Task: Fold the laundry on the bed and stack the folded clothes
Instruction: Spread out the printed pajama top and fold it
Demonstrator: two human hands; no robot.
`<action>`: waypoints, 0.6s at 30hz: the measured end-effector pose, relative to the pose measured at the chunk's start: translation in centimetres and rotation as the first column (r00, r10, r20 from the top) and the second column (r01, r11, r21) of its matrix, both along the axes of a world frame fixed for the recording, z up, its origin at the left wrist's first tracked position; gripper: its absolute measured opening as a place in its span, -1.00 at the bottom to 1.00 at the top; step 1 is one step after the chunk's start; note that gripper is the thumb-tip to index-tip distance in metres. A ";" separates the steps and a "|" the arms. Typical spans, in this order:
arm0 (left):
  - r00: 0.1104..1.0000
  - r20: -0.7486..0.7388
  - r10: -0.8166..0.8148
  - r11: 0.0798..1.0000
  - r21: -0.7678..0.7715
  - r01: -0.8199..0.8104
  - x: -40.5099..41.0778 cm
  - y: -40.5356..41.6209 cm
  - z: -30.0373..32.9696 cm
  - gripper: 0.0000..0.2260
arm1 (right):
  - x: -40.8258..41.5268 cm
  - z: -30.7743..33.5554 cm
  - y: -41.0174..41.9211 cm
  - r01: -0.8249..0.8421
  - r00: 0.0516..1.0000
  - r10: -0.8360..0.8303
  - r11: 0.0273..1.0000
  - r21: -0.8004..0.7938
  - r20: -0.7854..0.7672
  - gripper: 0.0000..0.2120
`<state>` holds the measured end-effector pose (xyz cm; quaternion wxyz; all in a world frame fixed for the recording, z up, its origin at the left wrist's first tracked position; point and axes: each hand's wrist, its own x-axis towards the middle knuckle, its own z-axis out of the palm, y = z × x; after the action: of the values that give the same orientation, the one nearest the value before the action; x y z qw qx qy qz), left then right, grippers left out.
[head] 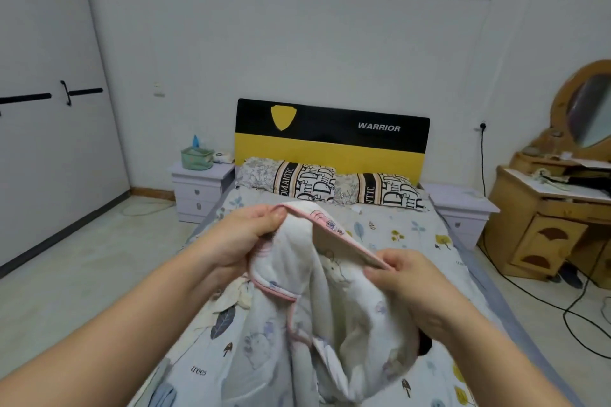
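Both hands pinch the pink-trimmed edge of a white quilted printed garment (317,301), held up over the leaf-patterned bed (410,235). The left hand (244,238) is nearer the pillows, the right hand (406,277) lower. The edge slants between them; the rest hangs toward the bed's foot.

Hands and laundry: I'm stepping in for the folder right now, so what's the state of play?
Left hand pinches the pink-trimmed edge of the white garment.
Right hand pinches the same edge further along.
Garment is held up over the bed, its lower part bunched.
Done: no folded stack visible.
Left: fold this piece, lay it down, and check for other laundry, hidden behind the garment if any.
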<state>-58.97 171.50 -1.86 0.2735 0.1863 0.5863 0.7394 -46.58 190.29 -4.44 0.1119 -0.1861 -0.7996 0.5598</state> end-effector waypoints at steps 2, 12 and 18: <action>1.000 -0.015 -0.015 0.998 -0.067 0.014 -1.3 -1.0 -0.2 -0.74 | 0.4 1.0 1.4 -0.040 0.999 0.035 0.933 -0.358 -0.020 -0.90; 0.870 -0.450 -0.200 0.952 -0.299 0.064 -2.0 -1.8 -0.7 -0.84 | -1.9 3.9 2.2 0.026 0.999 -0.036 0.750 -0.660 -0.002 -0.71; 0.460 -0.771 -0.441 0.693 -0.618 -0.372 -2.3 -1.5 -0.7 -0.72 | -2.8 3.9 2.2 -0.014 0.999 -0.005 0.921 -0.389 -0.046 -0.76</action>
<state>-61.28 169.96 -2.52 -0.0071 0.4319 0.8723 0.2293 -49.39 192.47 -0.51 0.0897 -0.1900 -0.6702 0.7118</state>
